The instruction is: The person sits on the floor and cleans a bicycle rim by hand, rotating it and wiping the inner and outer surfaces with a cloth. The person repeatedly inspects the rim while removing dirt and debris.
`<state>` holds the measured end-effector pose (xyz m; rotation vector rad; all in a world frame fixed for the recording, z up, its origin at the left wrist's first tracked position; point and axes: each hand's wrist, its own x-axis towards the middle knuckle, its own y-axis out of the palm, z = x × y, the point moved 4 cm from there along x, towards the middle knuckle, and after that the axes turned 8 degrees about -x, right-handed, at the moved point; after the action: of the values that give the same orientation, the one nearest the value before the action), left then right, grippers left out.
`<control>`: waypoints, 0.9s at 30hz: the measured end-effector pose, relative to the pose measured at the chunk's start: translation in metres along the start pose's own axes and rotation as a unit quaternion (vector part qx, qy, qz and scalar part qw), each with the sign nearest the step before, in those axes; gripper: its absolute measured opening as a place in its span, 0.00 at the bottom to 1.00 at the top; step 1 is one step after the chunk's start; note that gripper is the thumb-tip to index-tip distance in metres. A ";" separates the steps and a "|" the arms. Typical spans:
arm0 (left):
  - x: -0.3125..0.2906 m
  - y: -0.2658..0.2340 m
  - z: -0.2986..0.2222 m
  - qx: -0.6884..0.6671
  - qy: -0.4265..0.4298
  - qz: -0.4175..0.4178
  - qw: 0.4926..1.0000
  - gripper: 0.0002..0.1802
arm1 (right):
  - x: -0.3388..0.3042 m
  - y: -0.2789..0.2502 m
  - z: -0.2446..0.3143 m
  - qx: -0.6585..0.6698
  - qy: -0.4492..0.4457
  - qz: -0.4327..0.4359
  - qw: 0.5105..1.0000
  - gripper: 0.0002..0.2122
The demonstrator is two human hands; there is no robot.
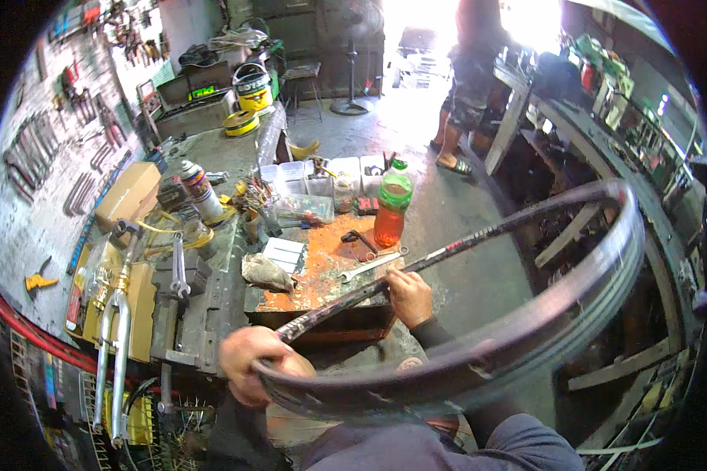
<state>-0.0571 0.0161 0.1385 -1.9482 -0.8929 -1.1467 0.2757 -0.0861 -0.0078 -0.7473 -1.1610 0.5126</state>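
A: In the head view, is any writing showing?

B: Pale lettering and red marks are running along the far side of the dark wheel rim (479, 374), too small to read surely; bold dark print is covering the yellow bucket (254, 93)

A: How is the rim looking?

B: Scuffed, its right side blurring; it is tilting in front of the person's body, near the orange work surface (326, 242)

A: And the fingers?

B: The left hand (263, 365) is wrapping around its left end; the right hand's (411, 300) fingers are curling onto its far side
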 end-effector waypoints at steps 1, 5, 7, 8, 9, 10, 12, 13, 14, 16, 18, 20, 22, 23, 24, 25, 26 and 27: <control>0.007 0.006 -0.004 -0.008 0.022 0.116 0.993 0.20 | -0.005 -0.001 -0.001 -0.002 -0.005 0.007 1.000 0.11; 0.025 0.048 -0.070 -0.068 -0.026 0.259 0.963 0.20 | -0.013 -0.007 -0.016 -0.002 -0.012 0.022 1.000 0.09; 0.014 0.061 -0.092 -0.058 0.010 0.224 0.973 0.21 | -0.013 -0.016 -0.014 -0.020 -0.029 0.027 0.999 0.09; 0.010 0.064 -0.097 -0.062 0.033 0.213 0.974 0.22 | -0.010 -0.018 -0.011 -0.026 -0.037 0.028 0.999 0.09; 0.006 0.063 -0.097 -0.070 0.030 0.208 0.975 0.23 | -0.009 -0.017 -0.009 0.000 -0.024 0.030 0.999 0.10; 0.002 0.061 -0.095 -0.080 0.027 0.203 0.976 0.24 | -0.006 -0.016 -0.009 0.023 0.006 0.005 1.000 0.14; -0.002 0.062 -0.093 -0.094 0.018 0.200 0.975 0.25 | -0.008 -0.020 -0.003 0.018 0.047 -0.048 0.998 0.14; -0.001 0.062 -0.095 -0.098 0.011 0.204 0.974 0.25 | -0.004 -0.015 -0.004 0.027 0.033 -0.036 0.998 0.14; -0.001 0.064 -0.095 -0.102 0.004 0.207 0.973 0.25 | 0.001 -0.010 -0.006 0.035 0.019 -0.023 0.999 0.14; 0.001 0.064 -0.096 -0.104 0.006 0.230 0.968 0.23 | -0.006 -0.001 -0.002 0.041 0.001 0.003 0.999 0.15; 0.005 0.060 -0.096 -0.103 -0.002 0.278 0.955 0.27 | -0.010 0.001 0.003 0.024 -0.022 0.026 0.999 0.15; 0.004 0.060 -0.098 -0.115 -0.015 0.268 0.956 0.26 | -0.010 -0.003 0.009 0.033 -0.003 0.032 0.999 0.17; 0.005 0.063 -0.098 -0.130 -0.020 0.271 0.954 0.25 | -0.012 -0.002 0.009 0.023 0.016 0.034 0.999 0.18; 0.007 0.063 -0.097 -0.135 -0.020 0.280 0.950 0.25 | -0.017 0.002 0.014 0.041 0.027 0.024 0.999 0.18; 0.008 0.063 -0.097 -0.139 -0.023 0.291 0.946 0.25 | -0.024 0.002 0.028 0.065 -0.007 0.042 0.997 0.20; 0.008 0.064 -0.098 -0.137 -0.020 0.289 0.947 0.24 | -0.029 0.003 0.043 0.084 -0.042 0.046 0.995 0.22; 0.007 0.064 -0.099 -0.135 -0.016 0.286 0.949 0.24 | -0.032 0.002 0.053 0.103 -0.075 0.050 0.991 0.23; 0.006 0.064 -0.101 -0.130 -0.012 0.283 0.950 0.24 | -0.030 0.001 0.051 0.091 -0.075 0.094 0.989 0.26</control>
<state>-0.0447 -0.0990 0.1672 -2.2287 -0.1594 -0.9233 0.2179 -0.0938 -0.0174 -0.6730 -1.1700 0.8337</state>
